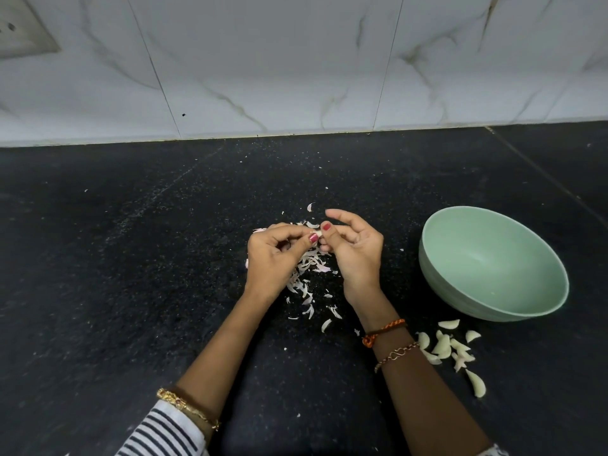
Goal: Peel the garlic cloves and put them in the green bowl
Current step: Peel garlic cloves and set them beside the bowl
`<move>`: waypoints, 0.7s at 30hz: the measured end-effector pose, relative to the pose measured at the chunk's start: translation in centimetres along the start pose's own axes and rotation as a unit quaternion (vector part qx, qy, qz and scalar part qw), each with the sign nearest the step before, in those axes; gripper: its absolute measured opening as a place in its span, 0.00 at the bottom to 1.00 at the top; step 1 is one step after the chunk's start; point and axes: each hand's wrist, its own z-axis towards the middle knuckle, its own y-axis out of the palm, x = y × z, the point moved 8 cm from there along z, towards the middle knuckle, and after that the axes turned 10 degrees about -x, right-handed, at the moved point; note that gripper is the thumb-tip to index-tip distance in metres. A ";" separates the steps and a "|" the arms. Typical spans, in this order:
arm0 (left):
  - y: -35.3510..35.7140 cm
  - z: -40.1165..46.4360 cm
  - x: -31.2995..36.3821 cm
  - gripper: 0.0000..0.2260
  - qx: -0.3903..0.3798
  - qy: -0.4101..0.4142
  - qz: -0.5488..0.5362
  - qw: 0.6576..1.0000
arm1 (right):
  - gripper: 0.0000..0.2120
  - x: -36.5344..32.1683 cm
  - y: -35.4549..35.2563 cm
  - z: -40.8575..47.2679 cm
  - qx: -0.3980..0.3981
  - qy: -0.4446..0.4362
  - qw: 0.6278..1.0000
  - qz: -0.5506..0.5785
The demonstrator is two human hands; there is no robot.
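- Over the table (131,258), above the peel scraps (307,278), I have both hands meeting on one garlic clove (317,232).
- Left hand (279,255) pinches its left end; right hand (353,248) pinches the right end, spare fingers loose.
- Clove's long axis runs left-right.
- Green bowl (493,311), seemingly empty, sits right, nearer my right grip; peeled cloves (444,347) lie near it.

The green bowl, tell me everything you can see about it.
The green bowl is a pale mint, round and deep, smooth and matte like plastic or melamine, with faint ridges low on its outer wall. It sits upright on the black speckled countertop, to the right of both hands, and neither touches it. Its inside looks empty apart from a tiny pale speck. A group of peeled garlic cloves lies on the counter just in front of it, not touching.
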 end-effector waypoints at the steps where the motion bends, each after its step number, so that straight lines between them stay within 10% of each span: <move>1: 0.1 -0.2 0.1 0.09 0.006 -0.006 -0.028 1.000 | 0.09 0.2 -0.1 0.0 0.006 0.015 1.000 0.019; 13: -0.5 -0.7 -1.3 0.12 0.111 -0.124 -0.268 0.949 | 0.10 -0.6 -1.8 -0.1 0.100 -0.046 0.986 -0.126; 21: -0.9 -0.6 -1.9 0.08 0.097 -0.140 -0.238 0.956 | 0.20 -0.5 0.3 0.0 -0.003 -0.064 0.980 -0.186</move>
